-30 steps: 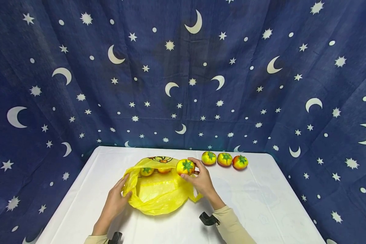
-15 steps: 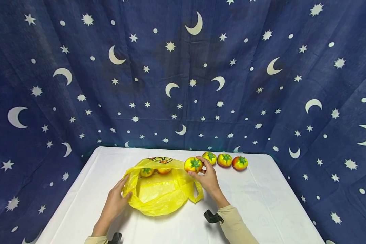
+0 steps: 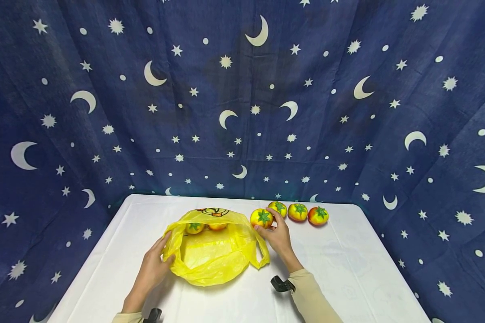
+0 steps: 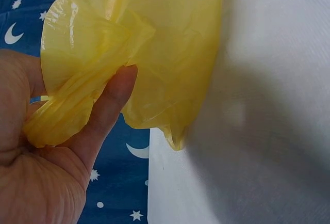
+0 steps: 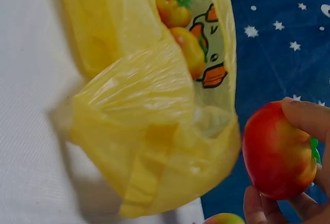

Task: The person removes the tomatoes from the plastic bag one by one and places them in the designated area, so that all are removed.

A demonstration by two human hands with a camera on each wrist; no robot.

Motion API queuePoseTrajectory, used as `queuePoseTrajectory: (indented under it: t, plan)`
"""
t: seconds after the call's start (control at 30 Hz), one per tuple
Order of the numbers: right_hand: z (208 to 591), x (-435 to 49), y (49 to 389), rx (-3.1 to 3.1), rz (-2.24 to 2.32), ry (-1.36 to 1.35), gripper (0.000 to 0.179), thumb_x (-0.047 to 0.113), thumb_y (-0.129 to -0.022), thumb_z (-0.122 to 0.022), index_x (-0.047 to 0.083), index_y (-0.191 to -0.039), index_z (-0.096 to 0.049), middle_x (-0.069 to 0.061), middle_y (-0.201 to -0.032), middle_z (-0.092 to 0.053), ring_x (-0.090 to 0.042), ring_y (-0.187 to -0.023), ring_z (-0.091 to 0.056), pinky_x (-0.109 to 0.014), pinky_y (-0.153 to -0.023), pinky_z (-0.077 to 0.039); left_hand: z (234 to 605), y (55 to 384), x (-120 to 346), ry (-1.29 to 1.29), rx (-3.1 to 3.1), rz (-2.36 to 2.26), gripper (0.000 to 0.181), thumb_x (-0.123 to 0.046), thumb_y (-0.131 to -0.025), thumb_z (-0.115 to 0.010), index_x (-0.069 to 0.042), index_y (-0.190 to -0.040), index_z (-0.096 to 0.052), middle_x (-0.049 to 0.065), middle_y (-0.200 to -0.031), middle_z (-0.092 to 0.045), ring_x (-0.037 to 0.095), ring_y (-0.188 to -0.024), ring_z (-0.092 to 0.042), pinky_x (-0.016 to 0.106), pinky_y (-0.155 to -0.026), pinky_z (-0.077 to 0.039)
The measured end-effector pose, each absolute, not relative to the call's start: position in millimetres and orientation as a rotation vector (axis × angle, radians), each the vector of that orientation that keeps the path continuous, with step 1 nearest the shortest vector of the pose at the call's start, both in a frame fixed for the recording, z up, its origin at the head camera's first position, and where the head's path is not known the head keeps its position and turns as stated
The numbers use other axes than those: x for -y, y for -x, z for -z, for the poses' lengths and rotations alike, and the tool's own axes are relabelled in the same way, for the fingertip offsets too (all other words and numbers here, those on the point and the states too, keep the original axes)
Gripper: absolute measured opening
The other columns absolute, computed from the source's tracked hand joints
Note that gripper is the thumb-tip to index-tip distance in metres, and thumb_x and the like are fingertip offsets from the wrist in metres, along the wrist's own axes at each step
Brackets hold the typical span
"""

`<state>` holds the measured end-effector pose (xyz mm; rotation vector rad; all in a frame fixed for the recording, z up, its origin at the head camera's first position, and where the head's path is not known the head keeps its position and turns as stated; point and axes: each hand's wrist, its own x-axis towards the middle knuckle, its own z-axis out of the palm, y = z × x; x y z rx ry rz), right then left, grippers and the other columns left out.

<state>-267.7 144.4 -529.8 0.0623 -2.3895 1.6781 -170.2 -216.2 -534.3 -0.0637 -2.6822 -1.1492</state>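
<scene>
A yellow plastic bag lies on its side with its mouth facing me. My left hand holds the left rim; in the left wrist view, thumb and fingers pinch gathered film. Inside the bag sit two yellow-orange tomatoes with green leafy tops, clearer in the right wrist view. Beyond the bag's right side, my right hand grips another tomato between thumb and fingers. Its red underside shows in the right wrist view. Whether it touches the table cannot be told.
Three tomatoes stand in a row at the back right: one just behind my right fingers, one in the middle and one at the end. The white-covered table ends at a blue moon-and-star curtain.
My right hand has carried its tomato rightward, from the bag's right rim to beside the row. The bag's right handle loop sits more spread now. My left hand has kept its place.
</scene>
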Motion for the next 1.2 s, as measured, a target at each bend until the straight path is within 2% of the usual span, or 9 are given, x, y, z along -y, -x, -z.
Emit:
queuePoseTrajectory:
  t: [0.2,0.43,0.53,0.77,0.9,1.03,1.2]
  plan:
    - [539,-145,275,2.388,-1.663,0.048,0.076,0.021,-0.073,-0.086,0.014,-0.14,-0.051,-0.015,-0.134,-0.058,-0.03,-0.121,-0.054,-0.045,-0.096,-0.051,535,171,217,0.063,2.689,1.166,0.072,0.0,-0.086,-0.065,-0.003,-0.152,-0.035,0.027,-0.151,-0.04,0.047,-0.137,-0.041,0.06,-0.108,-0.042]
    - [546,-147,281,2.406,-1.569,0.09,0.072,0.022,-0.076,-0.084,0.009,-0.139,-0.051,-0.017,-0.139,-0.047,-0.034,-0.12,-0.053,-0.05,-0.098,-0.05,535,172,216,0.06,2.684,1.159,0.073,0.002,-0.085,-0.065,-0.003,-0.151,-0.035,0.027,-0.151,-0.04,0.048,-0.136,-0.041,0.06,-0.108,-0.042]
    - [548,-148,284,2.417,-1.553,0.107,0.072,0.022,-0.076,-0.084,0.009,-0.139,-0.05,-0.016,-0.137,-0.048,-0.034,-0.119,-0.053,-0.048,-0.097,-0.05,535,171,217,0.06,2.689,1.158,0.073,0.001,-0.086,-0.065,-0.004,-0.152,-0.035,0.027,-0.151,-0.04,0.047,-0.137,-0.041,0.06,-0.108,-0.042]
    - [556,-149,289,2.456,-1.564,0.19,0.074,0.02,-0.076,-0.084,0.012,-0.141,-0.05,-0.016,-0.13,-0.055,-0.029,-0.101,-0.057,-0.04,-0.089,-0.053,535,171,217,0.066,2.692,1.157,0.073,0.002,-0.085,-0.066,-0.003,-0.152,-0.035,0.027,-0.151,-0.04,0.048,-0.137,-0.04,0.062,-0.108,-0.041]
    - [561,-150,291,2.44,-1.582,0.176,0.073,0.015,-0.075,-0.084,0.008,-0.14,-0.05,-0.019,-0.134,-0.053,-0.032,-0.11,-0.058,-0.045,-0.096,-0.053,535,171,217,0.058,2.695,1.158,0.073,0.002,-0.085,-0.066,-0.004,-0.151,-0.035,0.027,-0.151,-0.04,0.048,-0.137,-0.04,0.062,-0.109,-0.04]
    - [565,-150,294,2.427,-1.572,0.14,0.073,0.013,-0.074,-0.084,0.004,-0.139,-0.051,-0.02,-0.14,-0.048,-0.036,-0.124,-0.053,-0.05,-0.108,-0.047,535,170,217,0.066,2.687,1.152,0.074,0.003,-0.085,-0.066,-0.003,-0.151,-0.035,0.028,-0.151,-0.04,0.049,-0.136,-0.042,0.061,-0.106,-0.043]
    - [568,-149,296,2.428,-1.556,0.131,0.072,0.012,-0.074,-0.084,0.004,-0.138,-0.051,-0.021,-0.139,-0.05,-0.035,-0.123,-0.054,-0.049,-0.107,-0.048,535,171,217,0.05,2.704,1.163,0.073,0.001,-0.085,-0.066,-0.004,-0.152,-0.034,0.028,-0.151,-0.039,0.048,-0.136,-0.042,0.059,-0.107,-0.043]
